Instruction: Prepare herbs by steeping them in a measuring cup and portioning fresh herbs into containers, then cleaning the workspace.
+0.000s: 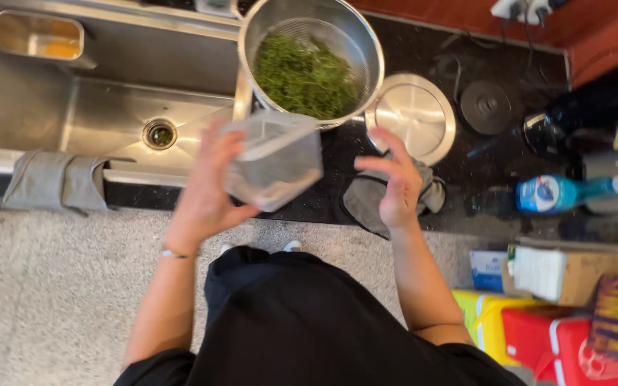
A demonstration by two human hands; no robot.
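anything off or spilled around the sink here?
No spill visible. Two oddities: the colander of greens sits half over the sink edge, half on the counter, and a grey cloth hangs over the sink's front rim. The left hand holds a clear tub; the right hand is open beside it.

We note black clothing, arms bare below the sleeves, a thin bracelet on our left wrist, light shoes.

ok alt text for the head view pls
Seen from above, a person's left hand holds a clear plastic container, right hand open beside it. A metal bowl of green herbs sits beside a steel sink.
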